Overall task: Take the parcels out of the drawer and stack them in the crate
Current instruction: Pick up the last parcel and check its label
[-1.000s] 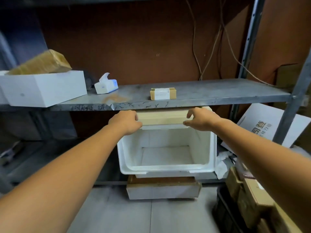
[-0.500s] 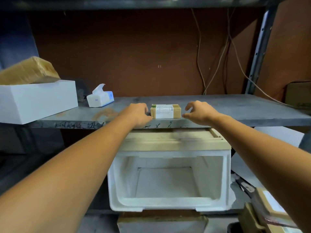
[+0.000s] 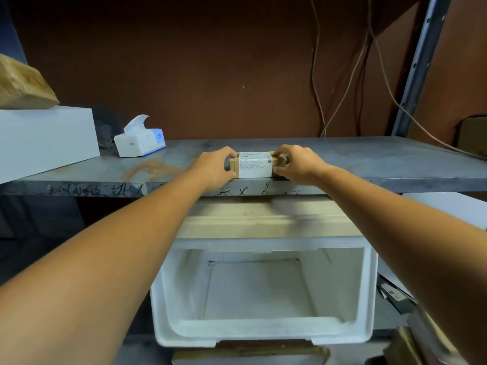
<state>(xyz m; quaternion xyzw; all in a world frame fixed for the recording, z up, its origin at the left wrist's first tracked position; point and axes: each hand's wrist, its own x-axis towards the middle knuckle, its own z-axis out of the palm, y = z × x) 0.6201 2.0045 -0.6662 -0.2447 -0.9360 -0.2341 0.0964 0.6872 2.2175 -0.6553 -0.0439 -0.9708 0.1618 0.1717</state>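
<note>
Just above the middle of the frame a small brown parcel [image 3: 254, 167] with a white printed label sits on the grey metal shelf [image 3: 369, 160], close to the shelf's front edge. Both hands are on it. The left grip [image 3: 216, 167] is curled round the parcel's left end, fingers over the top and thumb low at the front. The right grip [image 3: 297, 164] pinches the right end the same way, fingertips on the upper edge. Both bare forearms reach up to it from the bottom corners of the frame.

Straight below, in the lower middle, a white plastic drawer [image 3: 263, 335] stands pulled out under the shelf; only its pale floor and walls show inside. A beige top panel [image 3: 263, 219] lies above it, just beneath the shelf edge.

At the left of the frame, a large white box [image 3: 44, 138] stands on the same shelf, with a brown wrapped bundle [image 3: 23, 85] lying tilted on top of it. Just right of the box is a soft tissue pack [image 3: 141, 144], one sheet poking up. Cables [image 3: 316, 75] hang down the dark brown back wall at upper right, beside a grey steel upright [image 3: 419, 64]. The things in the lower right corner are too blurred to make out.
</note>
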